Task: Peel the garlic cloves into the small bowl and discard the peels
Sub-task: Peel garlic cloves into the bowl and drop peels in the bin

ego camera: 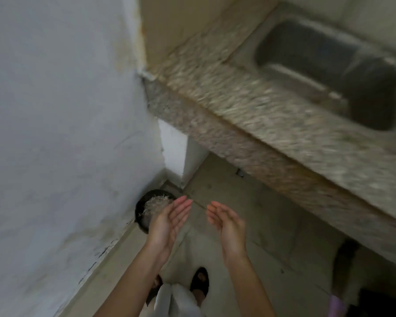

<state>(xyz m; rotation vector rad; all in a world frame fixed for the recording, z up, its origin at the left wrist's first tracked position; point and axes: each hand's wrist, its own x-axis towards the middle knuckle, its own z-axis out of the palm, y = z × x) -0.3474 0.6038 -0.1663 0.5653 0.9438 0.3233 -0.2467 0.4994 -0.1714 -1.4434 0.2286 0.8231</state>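
A round black bin (140, 208) stands on the floor in the corner by the wall, with pale scraps (154, 204) lying in it. My left hand (169, 221) is held out flat, fingers straight, just right of the bin and partly in front of it. My right hand (225, 221) is a short way to the right, palm turned inward, fingers relaxed. Both hands hold nothing. No garlic cloves or small bowl are in view.
A speckled stone counter (261, 124) runs across the upper right with a steel sink (325, 72) set in it. A white wall (55, 133) fills the left. My sandalled foot (200, 282) stands on the tiled floor (272, 225). The picture is blurred.
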